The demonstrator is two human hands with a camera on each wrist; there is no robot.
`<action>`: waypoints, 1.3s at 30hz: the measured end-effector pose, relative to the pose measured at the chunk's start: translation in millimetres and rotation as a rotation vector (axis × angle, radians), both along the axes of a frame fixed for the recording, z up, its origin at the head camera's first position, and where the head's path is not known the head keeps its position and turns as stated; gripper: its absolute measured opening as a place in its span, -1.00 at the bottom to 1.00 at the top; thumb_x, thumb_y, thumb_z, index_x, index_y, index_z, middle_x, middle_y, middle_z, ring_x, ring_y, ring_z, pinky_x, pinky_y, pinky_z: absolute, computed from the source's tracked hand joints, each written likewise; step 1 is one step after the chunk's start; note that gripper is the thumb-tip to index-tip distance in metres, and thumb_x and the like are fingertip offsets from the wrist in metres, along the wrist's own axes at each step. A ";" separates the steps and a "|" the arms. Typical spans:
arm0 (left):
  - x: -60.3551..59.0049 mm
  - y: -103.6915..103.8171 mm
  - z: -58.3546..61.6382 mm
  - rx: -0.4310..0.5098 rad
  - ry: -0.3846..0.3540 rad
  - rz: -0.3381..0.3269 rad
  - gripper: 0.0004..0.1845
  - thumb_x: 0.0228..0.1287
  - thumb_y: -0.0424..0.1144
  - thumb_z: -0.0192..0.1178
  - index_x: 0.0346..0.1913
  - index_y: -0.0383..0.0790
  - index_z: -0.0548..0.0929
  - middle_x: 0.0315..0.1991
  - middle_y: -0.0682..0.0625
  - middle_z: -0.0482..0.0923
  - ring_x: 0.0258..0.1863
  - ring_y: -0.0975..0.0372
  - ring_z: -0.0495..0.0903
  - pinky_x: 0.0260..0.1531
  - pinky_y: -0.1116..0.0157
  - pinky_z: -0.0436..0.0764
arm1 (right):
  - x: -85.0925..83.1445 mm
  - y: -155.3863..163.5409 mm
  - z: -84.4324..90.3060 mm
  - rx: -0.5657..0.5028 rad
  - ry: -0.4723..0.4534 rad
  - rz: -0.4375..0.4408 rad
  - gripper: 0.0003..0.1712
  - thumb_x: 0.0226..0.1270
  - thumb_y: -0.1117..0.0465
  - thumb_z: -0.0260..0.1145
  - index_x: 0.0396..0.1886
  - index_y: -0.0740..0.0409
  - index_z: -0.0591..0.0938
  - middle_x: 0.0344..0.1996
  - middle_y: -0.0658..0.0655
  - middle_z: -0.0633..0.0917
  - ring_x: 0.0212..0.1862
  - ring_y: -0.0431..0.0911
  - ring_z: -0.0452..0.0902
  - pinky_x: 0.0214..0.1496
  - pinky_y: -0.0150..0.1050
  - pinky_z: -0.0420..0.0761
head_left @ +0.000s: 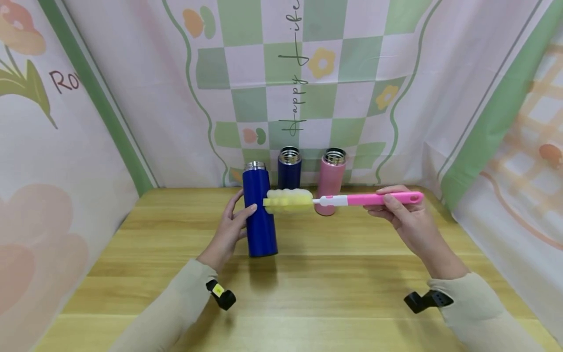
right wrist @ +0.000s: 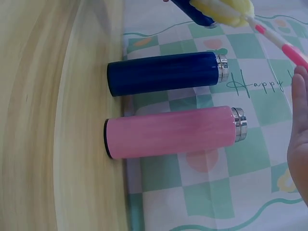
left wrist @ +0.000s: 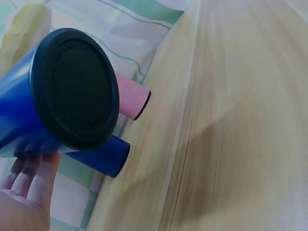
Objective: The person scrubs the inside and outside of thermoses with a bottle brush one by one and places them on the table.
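My left hand grips a bright blue thermos bottle by its side, raised above the table and slightly tilted. Its steel mouth is uncapped, and its black base faces the left wrist camera. In my right hand is the pink handle of a bottle brush, held between thumb and fingers. The brush lies level, its yellow and white sponge head pointing left at the blue bottle's side. From the head view I cannot tell whether sponge and bottle touch.
A dark blue bottle and a pink bottle stand uncapped at the back of the wooden table. Behind them hangs a checkered cloth; patterned cloth also borders both sides.
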State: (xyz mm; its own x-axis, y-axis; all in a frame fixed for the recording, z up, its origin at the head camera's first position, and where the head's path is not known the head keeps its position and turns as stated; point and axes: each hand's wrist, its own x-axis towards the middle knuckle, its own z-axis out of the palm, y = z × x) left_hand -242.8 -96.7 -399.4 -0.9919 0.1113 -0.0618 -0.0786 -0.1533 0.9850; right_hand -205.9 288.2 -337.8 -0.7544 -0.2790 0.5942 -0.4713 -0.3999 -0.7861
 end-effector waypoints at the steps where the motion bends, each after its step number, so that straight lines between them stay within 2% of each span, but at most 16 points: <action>1: -0.3 -0.5 -0.4 0.005 -0.003 0.009 -0.18 0.25 0.16 0.35 0.50 0.39 0.18 0.21 -0.15 0.53 0.13 -0.02 0.60 0.09 -0.04 0.55 | 0.3 0.2 -0.5 0.020 0.005 0.005 -0.68 0.56 0.52 -0.08 0.02 0.46 0.60 -0.11 0.26 0.70 -0.09 0.04 0.73 -0.02 -0.16 0.65; 10: -0.5 -2.8 -1.5 0.020 -0.013 0.040 -0.21 0.28 0.14 0.33 0.51 0.37 0.19 0.23 -0.17 0.52 0.14 -0.03 0.59 0.10 -0.04 0.55 | 3.6 2.7 -1.6 0.091 -0.016 0.095 -0.68 0.55 0.53 -0.10 0.02 0.43 0.59 -0.08 0.26 0.69 -0.06 0.01 0.72 0.01 -0.16 0.63; 17: -1.6 -5.9 -0.8 0.053 -0.021 0.040 -0.24 0.31 0.15 0.29 0.50 0.37 0.19 0.26 -0.19 0.47 0.15 -0.09 0.57 0.10 -0.06 0.54 | 3.6 8.9 -4.6 0.154 -0.014 0.096 -0.65 0.57 0.50 -0.08 0.00 0.33 0.65 -0.11 0.22 0.73 -0.10 -0.02 0.73 -0.07 -0.20 0.67; 28: -2.4 -7.3 -0.6 0.082 -0.032 0.028 -0.28 0.36 0.14 0.23 0.51 0.36 0.20 0.27 -0.21 0.46 0.11 -0.06 0.60 0.05 -0.03 0.56 | -0.5 8.5 -7.4 0.095 0.010 0.168 -0.66 0.57 0.53 -0.16 0.03 0.52 0.56 -0.11 0.31 0.70 -0.10 0.05 0.72 -0.06 -0.16 0.67; 35: -1.2 -6.1 0.0 0.081 -0.029 0.013 -0.32 0.41 0.08 0.15 0.52 0.30 0.20 0.26 -0.23 0.47 0.07 -0.03 0.60 0.00 0.04 0.58 | -0.9 6.9 -5.3 0.103 0.003 0.144 -0.66 0.57 0.52 -0.14 0.02 0.47 0.57 -0.11 0.27 0.70 -0.09 0.02 0.71 -0.05 -0.18 0.67; 39: -0.3 -3.8 0.2 0.068 -0.032 0.000 -0.33 0.40 0.05 0.11 0.53 0.24 0.20 0.24 -0.25 0.48 0.01 0.01 0.61 -0.06 0.09 0.60 | -1.6 4.7 -4.0 0.101 0.001 0.092 -0.68 0.58 0.50 -0.12 0.01 0.41 0.59 -0.12 0.22 0.68 -0.11 -0.02 0.71 -0.04 -0.20 0.66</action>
State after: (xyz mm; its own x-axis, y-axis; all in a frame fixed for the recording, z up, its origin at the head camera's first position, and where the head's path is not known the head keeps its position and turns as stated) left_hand -243.1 -100.5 -399.2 -0.9894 0.1168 -0.0857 -0.1099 -0.2199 0.9693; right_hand -207.5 292.9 -341.8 -0.7224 -0.4054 0.5602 -0.4368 -0.3605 -0.8242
